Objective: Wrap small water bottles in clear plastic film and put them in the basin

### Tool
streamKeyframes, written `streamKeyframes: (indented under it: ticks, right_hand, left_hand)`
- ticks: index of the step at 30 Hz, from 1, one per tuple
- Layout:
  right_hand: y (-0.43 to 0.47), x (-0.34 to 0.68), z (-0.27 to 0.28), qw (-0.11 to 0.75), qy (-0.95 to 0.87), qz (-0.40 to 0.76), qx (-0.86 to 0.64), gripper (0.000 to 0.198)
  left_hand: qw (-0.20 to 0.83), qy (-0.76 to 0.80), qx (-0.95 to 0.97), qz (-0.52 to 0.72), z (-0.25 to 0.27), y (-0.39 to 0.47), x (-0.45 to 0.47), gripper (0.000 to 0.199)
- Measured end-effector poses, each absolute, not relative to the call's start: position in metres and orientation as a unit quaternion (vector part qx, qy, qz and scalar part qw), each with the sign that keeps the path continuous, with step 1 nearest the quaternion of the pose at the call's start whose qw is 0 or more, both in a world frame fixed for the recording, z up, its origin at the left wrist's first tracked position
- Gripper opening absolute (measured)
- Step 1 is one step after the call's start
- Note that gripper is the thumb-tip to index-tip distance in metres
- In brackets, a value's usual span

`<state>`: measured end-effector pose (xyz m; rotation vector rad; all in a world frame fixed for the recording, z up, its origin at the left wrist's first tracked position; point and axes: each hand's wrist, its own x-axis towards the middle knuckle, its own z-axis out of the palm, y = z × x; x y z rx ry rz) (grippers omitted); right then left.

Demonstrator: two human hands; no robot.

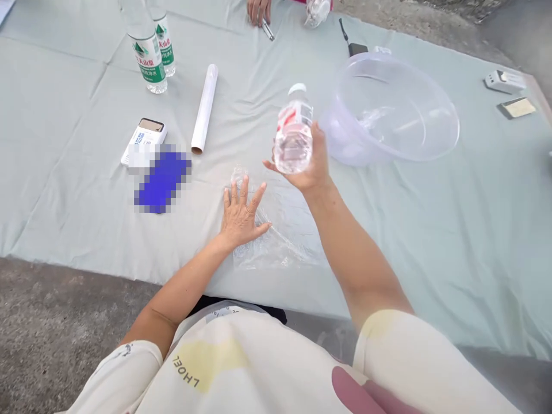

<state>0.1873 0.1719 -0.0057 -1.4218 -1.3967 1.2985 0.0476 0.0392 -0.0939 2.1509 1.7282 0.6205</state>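
Observation:
My left hand (240, 218) lies flat with spread fingers on a clear sheet of plastic film (284, 244), pressing it to the table cover. In my right hand (318, 164) is a small clear water bottle (295, 135) with a white cap and a red-and-white label. The bottle is held above the table, its cap tilted away from me. To the right of it stands a translucent bowl (388, 149), apart from my hand. A roll of film (204, 109) lies beyond my left hand.
Two tall green-labelled water bottles (149, 66) stand at the back left. Nearer are a white power bank (144, 141) and a blurred-out blue object (163, 179). Another person's hand (259, 10) holds a small metallic object at the far edge. Small boxes (505, 81) lie far right.

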Motion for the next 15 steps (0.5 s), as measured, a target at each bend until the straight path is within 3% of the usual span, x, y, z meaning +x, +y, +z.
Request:
streamKeyframes:
  ticks: [4, 12, 15]
  right_hand:
    - [0.086, 0.222, -0.020, 0.395, -0.426, 0.646, -0.495, 0.069]
    - [0.043, 0.226, -0.047, 0.355, -0.387, 0.685, -0.505, 0.061]
    - [0.040, 0.223, -0.048, 0.327, -0.433, 0.669, -0.508, 0.056]
  left_hand:
    - [0.188, 0.607, 0.747, 0.194, -0.087, 0.038, 0.047, 0.112]
    - [0.244, 0.582, 0.757, 0.172, -0.067, 0.041, 0.030, 0.120]
    - [0.236, 0.599, 0.745, 0.172, -0.062, 0.037, 0.012, 0.109]
